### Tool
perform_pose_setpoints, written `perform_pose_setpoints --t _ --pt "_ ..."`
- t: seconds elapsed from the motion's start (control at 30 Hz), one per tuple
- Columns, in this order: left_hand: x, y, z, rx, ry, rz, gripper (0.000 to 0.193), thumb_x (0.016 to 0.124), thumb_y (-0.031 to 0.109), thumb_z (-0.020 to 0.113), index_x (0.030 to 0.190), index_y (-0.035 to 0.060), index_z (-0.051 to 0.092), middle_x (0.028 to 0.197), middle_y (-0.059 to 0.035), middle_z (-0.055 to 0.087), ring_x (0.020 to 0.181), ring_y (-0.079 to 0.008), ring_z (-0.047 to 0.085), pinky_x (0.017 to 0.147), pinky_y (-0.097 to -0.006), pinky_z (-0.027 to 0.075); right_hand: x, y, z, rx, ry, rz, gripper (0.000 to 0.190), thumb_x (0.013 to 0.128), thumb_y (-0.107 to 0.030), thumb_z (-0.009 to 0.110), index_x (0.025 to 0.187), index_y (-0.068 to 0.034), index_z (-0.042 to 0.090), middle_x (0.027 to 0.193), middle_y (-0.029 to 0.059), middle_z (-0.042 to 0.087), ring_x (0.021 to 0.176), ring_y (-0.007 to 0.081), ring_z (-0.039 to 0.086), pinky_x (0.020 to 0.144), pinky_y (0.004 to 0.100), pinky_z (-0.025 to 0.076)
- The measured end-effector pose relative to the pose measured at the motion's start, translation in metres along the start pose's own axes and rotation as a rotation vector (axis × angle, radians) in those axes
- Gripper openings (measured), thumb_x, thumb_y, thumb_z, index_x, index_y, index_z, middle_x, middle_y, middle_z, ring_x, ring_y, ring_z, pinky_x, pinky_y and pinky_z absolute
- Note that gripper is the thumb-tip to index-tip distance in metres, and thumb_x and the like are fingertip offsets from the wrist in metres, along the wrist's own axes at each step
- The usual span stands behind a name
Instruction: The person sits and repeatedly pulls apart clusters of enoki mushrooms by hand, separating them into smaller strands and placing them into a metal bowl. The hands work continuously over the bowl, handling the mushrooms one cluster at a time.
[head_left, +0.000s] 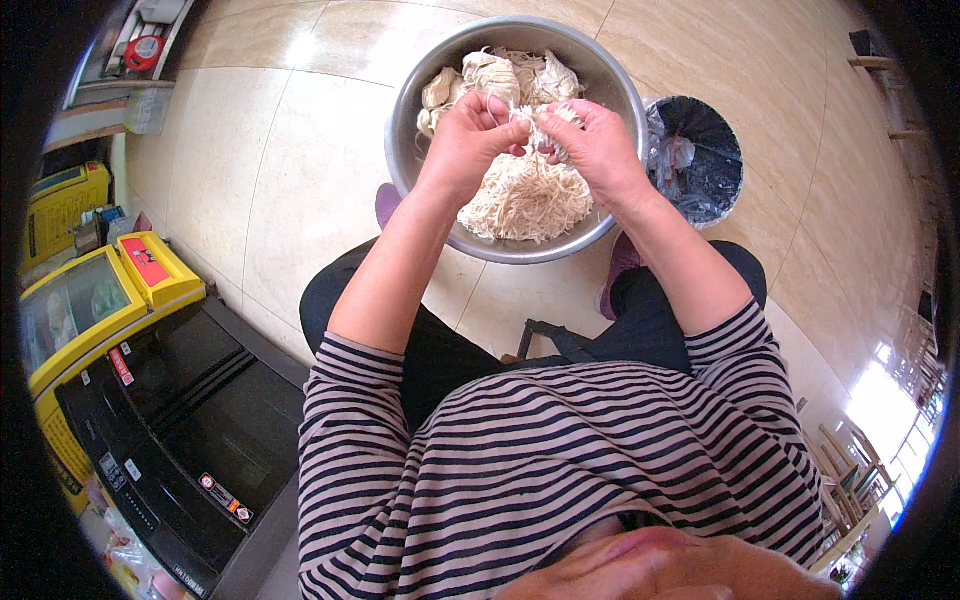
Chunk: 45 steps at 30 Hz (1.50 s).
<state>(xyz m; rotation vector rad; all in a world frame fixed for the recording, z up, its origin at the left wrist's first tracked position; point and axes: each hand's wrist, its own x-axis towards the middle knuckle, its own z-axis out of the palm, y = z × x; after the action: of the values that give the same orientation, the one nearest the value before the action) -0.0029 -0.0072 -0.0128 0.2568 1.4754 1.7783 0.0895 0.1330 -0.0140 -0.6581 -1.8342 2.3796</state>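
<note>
A large metal basin (517, 253) stands on the floor before me, between my feet. My left hand (484, 135) and my right hand (589, 142) meet over its middle. Fingers of both hands pinch a small clump of pale, thin strands (534, 129), with most of the clump at the right hand. Under the hands, towards me, lies a loose heap of cream-coloured strands (529, 199). Several bigger pale bundles (491, 75) rest at the basin's far side. The exact material of the strands cannot be told.
A bin with a dark plastic liner (709, 169) stands right of the basin, with crumpled plastic inside. At the left are a black-topped appliance (202, 382) and a yellow chest freezer with a glass lid (82, 300). Tiled floor (210, 150) surrounds the basin.
</note>
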Motion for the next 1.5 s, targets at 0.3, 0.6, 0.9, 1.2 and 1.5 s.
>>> perform_pose_setpoints --t 0.3,0.6,0.9,1.2,1.5 --pt "-0.0019 0.0040 0.0062 0.115 0.054 0.063 0.022 0.076 -0.003 0.064 0.087 0.0039 0.045 0.073 -0.0040 0.056 0.065 -0.0132 0.058 0.066 -0.0260 0.050 -0.0011 -0.0029 -0.0001 -0.219 -0.002 -0.051 0.019 0.080 -0.016 0.059 0.085 0.002 0.063 0.070 0.0067 0.063 0.061 0.0109 0.061 0.053 0.0238 0.051" --pt "0.0010 0.0047 -0.0005 -0.109 0.065 0.033 0.024 0.076 0.000 0.063 0.089 0.0049 0.043 0.073 -0.0046 0.057 0.063 -0.0124 0.057 0.060 -0.0217 0.047 0.0006 -0.0042 -0.0012 -0.018 0.011 0.056 0.016 0.084 -0.015 0.059 0.085 0.001 0.059 0.071 0.0052 0.060 0.059 0.0092 0.055 0.053 0.0222 0.045" --pt "0.0015 0.0022 -0.0021 -0.025 0.025 -0.002 0.023 0.076 -0.001 0.064 0.087 0.0074 0.046 0.072 -0.0022 0.057 0.062 -0.0119 0.057 0.061 -0.0220 0.047 -0.0008 -0.0041 0.0006 -0.063 0.000 0.037 0.017 0.084 -0.017 0.060 0.086 0.000 0.059 0.070 0.0044 0.059 0.059 0.0093 0.055 0.054 0.0228 0.046" --pt "0.0014 -0.0022 0.0008 0.078 0.046 0.060 0.027 0.074 -0.006 0.063 0.090 0.0052 0.045 0.083 -0.0035 0.055 0.075 -0.0105 0.055 0.067 -0.0222 0.046 -0.0008 -0.0047 0.0000 -0.150 -0.048 0.013 0.019 0.084 -0.019 0.062 0.087 -0.001 0.059 0.072 0.0036 0.060 0.061 0.0087 0.056 0.054 0.0223 0.047" --pt "-0.0013 0.0025 0.0041 0.090 0.010 0.094 0.027 0.073 -0.005 0.063 0.090 0.0048 0.045 0.082 -0.0025 0.055 0.076 -0.0099 0.055 0.070 -0.0226 0.046 -0.0019 -0.0038 0.0012 -0.165 -0.064 0.022 0.017 0.084 -0.017 0.061 0.088 -0.001 0.059 0.075 0.0045 0.060 0.062 0.0093 0.058 0.054 0.0225 0.048"
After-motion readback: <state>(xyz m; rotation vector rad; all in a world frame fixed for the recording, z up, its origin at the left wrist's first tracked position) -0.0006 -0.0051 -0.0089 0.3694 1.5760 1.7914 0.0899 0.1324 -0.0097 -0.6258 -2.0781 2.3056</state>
